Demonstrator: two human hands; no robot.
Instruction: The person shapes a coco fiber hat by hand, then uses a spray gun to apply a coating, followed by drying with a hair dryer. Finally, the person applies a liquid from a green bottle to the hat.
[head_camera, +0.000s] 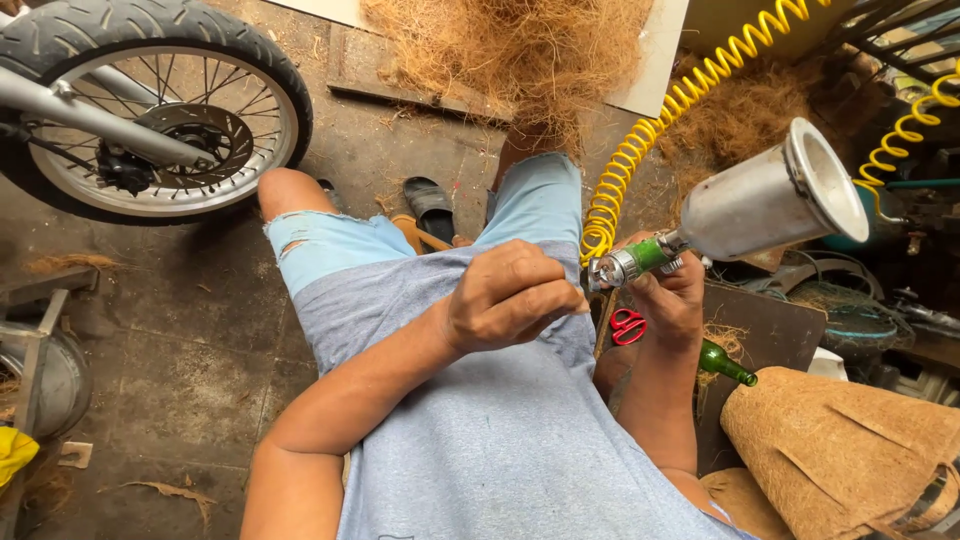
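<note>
Workshop floor w/ coir; right hand (672, 300) grips spray gun (640, 260), cup (770, 200) contents unseen; left hand (510, 295) pinches nozzle.

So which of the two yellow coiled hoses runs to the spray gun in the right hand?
The long yellow coil crossing the middle ends at the spray gun in the right hand. The other coil hangs apart at the right edge.

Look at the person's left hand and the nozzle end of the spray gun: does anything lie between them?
Nothing visible does. The left hand is right at the metal nozzle of the spray gun, which the right hand holds.
</note>
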